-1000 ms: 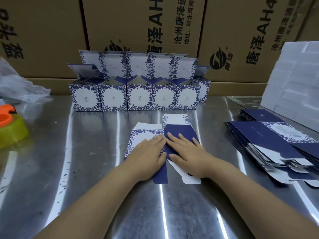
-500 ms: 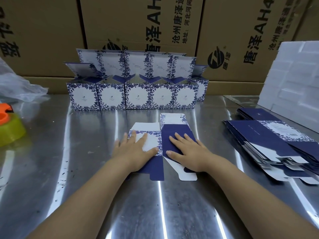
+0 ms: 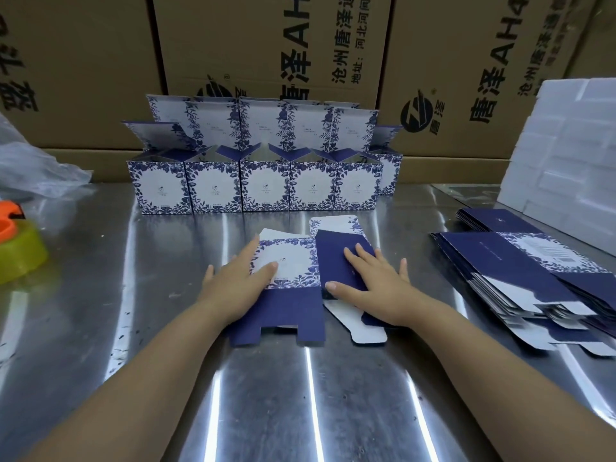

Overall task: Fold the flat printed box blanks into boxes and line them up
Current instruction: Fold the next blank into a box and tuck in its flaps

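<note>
Your two hands lie flat on the box blank [image 3: 293, 288], which rests on the steel worktop [image 3: 133, 328] nearest you. Your left hand [image 3: 233, 288] presses the white floral panel, fingers spread wide, holding nothing. Your right hand [image 3: 376, 285] presses the navy panel beside it, fingers also spread and flat, gripping nothing. Right of the blank, well apart, sits the stack of flat blanks [image 3: 520, 278]. Beyond the blank stands the row of folded boxes [image 3: 263, 185], lids up, side by side. Far left of the blank sits a tape roll [image 3: 20, 258]. Behind the row rise brown cartons [image 3: 266, 45].
</note>
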